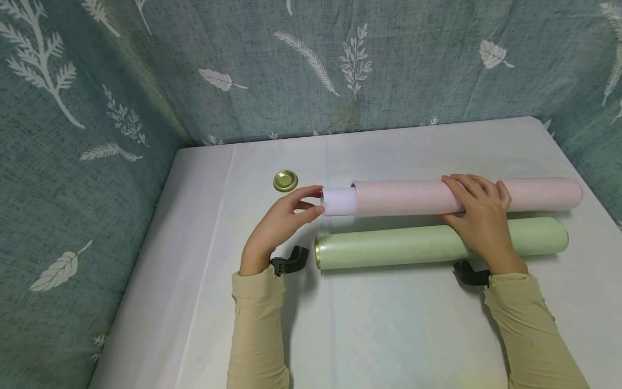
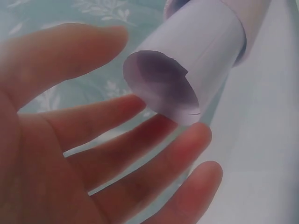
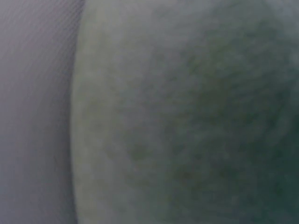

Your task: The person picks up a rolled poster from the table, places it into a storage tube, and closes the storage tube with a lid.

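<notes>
A pink tube (image 1: 403, 198) lies across the table, with a rolled sheet of white paper (image 1: 339, 201) sticking out of its left end. My right hand (image 1: 481, 216) grips the pink tube from above, fingers over the far side and thumb at the near side. At the paper's outer end is my left hand (image 1: 286, 219), its thumb and fingers spread about the rim. In the left wrist view the paper roll (image 2: 196, 51) shows its hollow end, fingertips right at the edge. A green tube (image 1: 389, 247) lies in front, under my right wrist; it fills much of the right wrist view, blurred.
A round gold lid (image 1: 285, 180) lies on the white table (image 1: 379, 324), beyond my left hand. The green tube has a gold rim at its left end. Leaf-patterned teal cloth (image 1: 291, 70) hangs behind the table and at its sides.
</notes>
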Motion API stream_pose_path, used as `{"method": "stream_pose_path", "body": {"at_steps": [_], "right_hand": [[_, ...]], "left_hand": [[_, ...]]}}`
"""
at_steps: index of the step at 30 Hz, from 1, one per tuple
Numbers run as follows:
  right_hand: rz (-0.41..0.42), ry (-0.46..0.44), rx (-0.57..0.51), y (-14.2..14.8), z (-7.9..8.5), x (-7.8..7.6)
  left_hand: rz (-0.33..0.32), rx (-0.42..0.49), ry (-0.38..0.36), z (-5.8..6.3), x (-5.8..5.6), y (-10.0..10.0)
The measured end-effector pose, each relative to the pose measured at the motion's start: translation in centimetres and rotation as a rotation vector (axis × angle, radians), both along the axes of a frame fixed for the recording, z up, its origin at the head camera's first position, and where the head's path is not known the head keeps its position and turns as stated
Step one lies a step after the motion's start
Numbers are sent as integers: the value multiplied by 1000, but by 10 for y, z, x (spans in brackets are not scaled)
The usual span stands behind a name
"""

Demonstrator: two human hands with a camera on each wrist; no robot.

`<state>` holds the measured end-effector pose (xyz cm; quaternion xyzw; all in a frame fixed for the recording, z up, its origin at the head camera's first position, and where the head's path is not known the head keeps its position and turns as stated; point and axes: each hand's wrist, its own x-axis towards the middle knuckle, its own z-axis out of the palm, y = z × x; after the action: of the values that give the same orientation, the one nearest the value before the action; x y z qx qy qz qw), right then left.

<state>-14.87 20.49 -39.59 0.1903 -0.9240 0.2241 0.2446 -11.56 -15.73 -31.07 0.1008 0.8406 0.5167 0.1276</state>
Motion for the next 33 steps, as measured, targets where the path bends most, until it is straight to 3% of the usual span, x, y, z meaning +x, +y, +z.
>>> {"method": "stream_pose_path", "body": {"at_steps": [14,33], "right_hand": [[20,26,-7,1,-2,-2],[40,71,-12,1,-2,-2]], "left_hand": [[-57,-20,0,3,2,10],[-85,-39,12,2,4,26]]}}
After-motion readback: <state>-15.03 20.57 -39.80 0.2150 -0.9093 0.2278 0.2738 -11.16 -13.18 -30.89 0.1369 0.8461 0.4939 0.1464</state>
